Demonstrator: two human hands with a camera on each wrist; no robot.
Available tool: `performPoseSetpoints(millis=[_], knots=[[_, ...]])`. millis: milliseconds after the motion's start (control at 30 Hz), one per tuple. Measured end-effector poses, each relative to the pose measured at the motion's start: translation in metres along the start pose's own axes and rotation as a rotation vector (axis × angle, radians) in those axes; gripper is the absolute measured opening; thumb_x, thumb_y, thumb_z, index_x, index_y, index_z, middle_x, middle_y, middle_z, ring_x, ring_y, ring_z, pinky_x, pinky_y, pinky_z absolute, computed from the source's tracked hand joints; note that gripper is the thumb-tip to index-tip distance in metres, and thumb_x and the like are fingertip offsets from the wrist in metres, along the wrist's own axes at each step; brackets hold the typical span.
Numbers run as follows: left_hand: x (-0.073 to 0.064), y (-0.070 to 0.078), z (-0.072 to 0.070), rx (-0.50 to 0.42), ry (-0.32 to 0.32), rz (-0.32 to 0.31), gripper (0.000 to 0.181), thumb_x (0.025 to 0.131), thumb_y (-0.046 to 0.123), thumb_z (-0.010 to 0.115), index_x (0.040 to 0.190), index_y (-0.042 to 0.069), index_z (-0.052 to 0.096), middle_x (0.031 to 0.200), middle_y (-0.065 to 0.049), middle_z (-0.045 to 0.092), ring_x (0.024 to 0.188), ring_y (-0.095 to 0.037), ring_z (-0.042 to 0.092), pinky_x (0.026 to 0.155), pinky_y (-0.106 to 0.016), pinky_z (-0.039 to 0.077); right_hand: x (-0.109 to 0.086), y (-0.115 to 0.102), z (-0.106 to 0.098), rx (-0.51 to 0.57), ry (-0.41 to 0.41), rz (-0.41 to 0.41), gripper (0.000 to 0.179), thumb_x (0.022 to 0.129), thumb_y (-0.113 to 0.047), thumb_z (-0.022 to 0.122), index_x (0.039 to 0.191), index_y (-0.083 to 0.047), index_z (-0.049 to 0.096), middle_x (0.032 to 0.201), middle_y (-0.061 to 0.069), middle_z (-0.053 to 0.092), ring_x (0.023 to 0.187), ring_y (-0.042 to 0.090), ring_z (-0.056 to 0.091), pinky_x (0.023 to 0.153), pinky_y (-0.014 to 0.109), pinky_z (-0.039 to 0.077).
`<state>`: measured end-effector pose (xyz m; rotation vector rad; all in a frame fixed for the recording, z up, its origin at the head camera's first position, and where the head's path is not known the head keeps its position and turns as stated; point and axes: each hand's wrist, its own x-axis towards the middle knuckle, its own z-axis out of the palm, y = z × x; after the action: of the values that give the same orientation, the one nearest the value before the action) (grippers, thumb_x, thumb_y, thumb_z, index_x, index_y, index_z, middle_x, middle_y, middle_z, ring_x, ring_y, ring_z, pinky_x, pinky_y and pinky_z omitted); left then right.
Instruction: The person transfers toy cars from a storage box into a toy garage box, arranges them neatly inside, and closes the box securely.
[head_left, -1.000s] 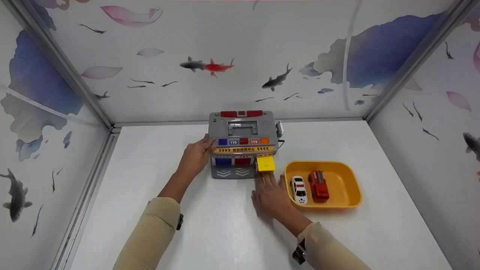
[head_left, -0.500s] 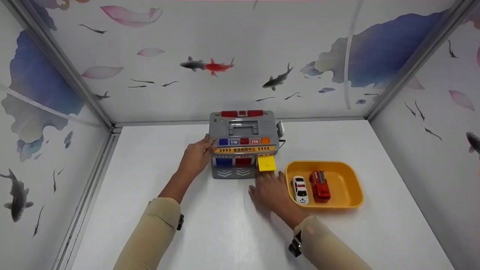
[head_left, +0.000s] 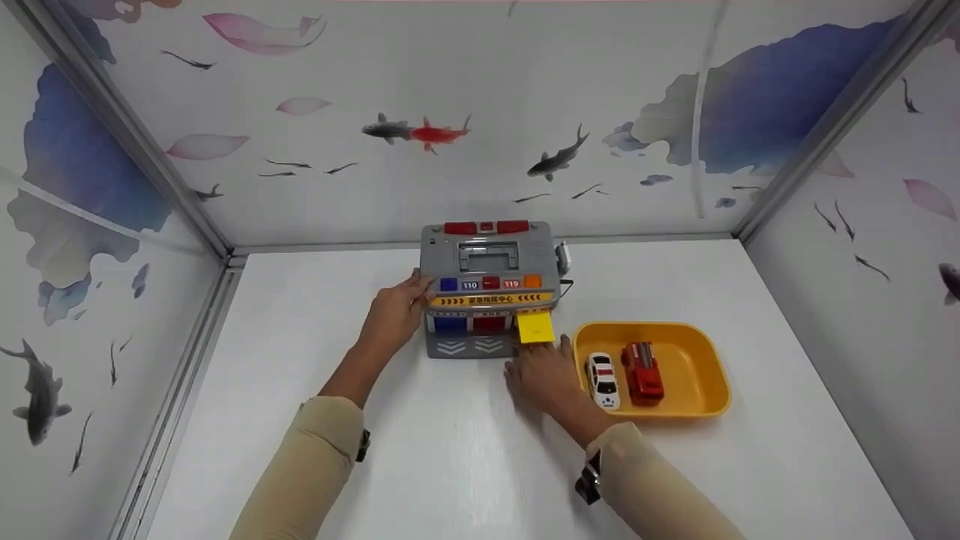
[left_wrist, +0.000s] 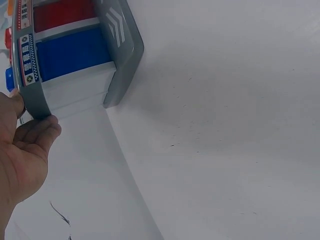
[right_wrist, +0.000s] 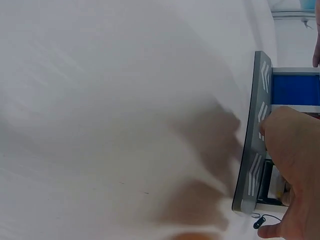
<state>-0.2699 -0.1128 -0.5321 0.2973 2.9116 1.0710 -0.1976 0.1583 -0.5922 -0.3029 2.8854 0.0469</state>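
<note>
A grey toy garage [head_left: 439, 251] with Chinese lettering and the numbers 110 and 119 stands at the back of the table. My left hand [head_left: 390, 319] grips the left end of its roof edge, thumb above and fingers beneath in the left wrist view. The blue door [head_left: 450, 324] and red door [head_left: 490, 324] are down; the yellow door [head_left: 535, 328] at the right is raised. Below that door, my right hand [head_left: 544, 375] reaches into the bay with its fingers extended, fingertips hidden. Something pale shows in the bay beside the fingers in the right wrist view.
Right of my right hand is a yellow tray [head_left: 694, 375], holding a white toy police car [head_left: 603, 381] and a red toy fire truck [head_left: 643, 373]. Printed white walls enclose the white table [head_left: 420, 465] at the back and sides.
The right hand shifts slightly at the yellow-door bay, its thumb moving out and back in. The left hand keeps its grip on the roof edge, and the garage stays in place.
</note>
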Motion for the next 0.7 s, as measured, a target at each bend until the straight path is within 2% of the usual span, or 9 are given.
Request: performPoseSetpoints(millis=[200,467,700], knots=[[0.001,0.001,0.000,-0.011,0.001,0.008,0.046,0.116,0.034,0.059,0.159,0.018,0.061,0.172,-0.014,0.045,0.158,-0.034,0.051,0.129,-0.050,0.046,0.000,0.002,-0.002,0.016,0.010,-0.007,0.065,0.115,-0.048,0.054,0.167,-0.010,0.047,0.170,0.014,0.053,0.158,0.039,0.049,0.134,0.076,0.027],[0.001,0.001,-0.001,-0.003,-0.006,0.008,0.046,0.117,0.034,0.059,0.159,0.018,0.061,0.172,-0.014,0.046,0.158,-0.034,0.051,0.130,-0.050,0.045,-0.007,0.011,-0.002,-0.029,0.054,-0.064,0.058,0.113,-0.046,0.060,0.156,-0.007,0.060,0.161,0.014,0.063,0.150,0.039,0.058,0.136,0.072,0.028],[0.000,-0.003,0.001,-0.001,-0.004,0.006,0.046,0.117,0.035,0.058,0.159,0.018,0.062,0.171,-0.015,0.046,0.157,-0.035,0.052,0.130,-0.052,0.046,-0.022,0.012,0.002,0.010,0.039,-0.055,0.075,0.110,-0.048,0.064,0.169,-0.007,0.042,0.178,0.014,0.042,0.165,0.037,0.041,0.140,0.065,0.025]])
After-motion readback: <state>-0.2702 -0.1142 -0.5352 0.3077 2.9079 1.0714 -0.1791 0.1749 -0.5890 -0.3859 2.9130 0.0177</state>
